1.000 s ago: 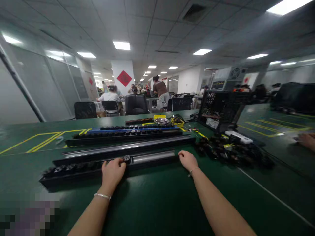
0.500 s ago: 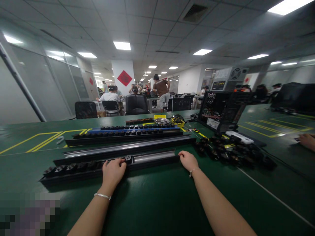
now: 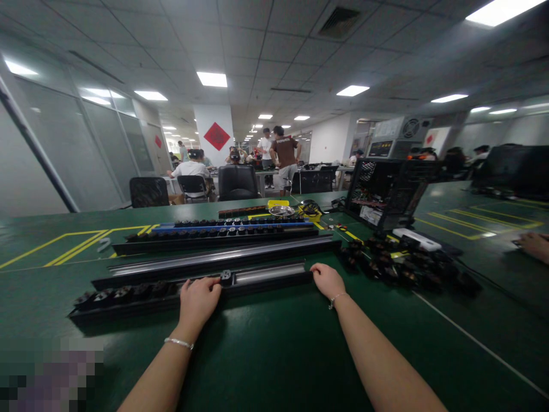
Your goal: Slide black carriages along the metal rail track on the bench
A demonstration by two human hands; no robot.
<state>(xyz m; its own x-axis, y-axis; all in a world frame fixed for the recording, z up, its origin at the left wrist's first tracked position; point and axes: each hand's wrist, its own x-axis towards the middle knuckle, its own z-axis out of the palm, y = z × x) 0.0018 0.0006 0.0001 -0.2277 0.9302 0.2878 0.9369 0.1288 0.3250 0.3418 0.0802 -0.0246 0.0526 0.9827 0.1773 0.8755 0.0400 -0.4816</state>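
Observation:
A long black power track rail [image 3: 270, 274] with a silvery channel lies across the green table in front of me. My left hand [image 3: 199, 300] is closed over its middle, fingertips against a black socket module [image 3: 226, 277] sitting in the channel. What the curled fingers cover is hidden. At the rail's right end my right hand [image 3: 328, 280] is closed, thumb and fingers pinching the end. To the left of my left hand, several black round socket modules [image 3: 122, 294] sit in a row in the same rail.
Behind it lies another black rail [image 3: 223, 257], then rails filled with modules [image 3: 227, 231], one blue-edged. Loose black modules [image 3: 398, 263] are heaped to the right, near an open computer case [image 3: 381, 191]. Another person's hand [image 3: 534, 246] rests at the far right. People stand and sit behind.
My left hand and the socket module at its fingertips have shifted slightly right along the rail. My right hand stays at the rail's end. In the background, a standing person has turned.

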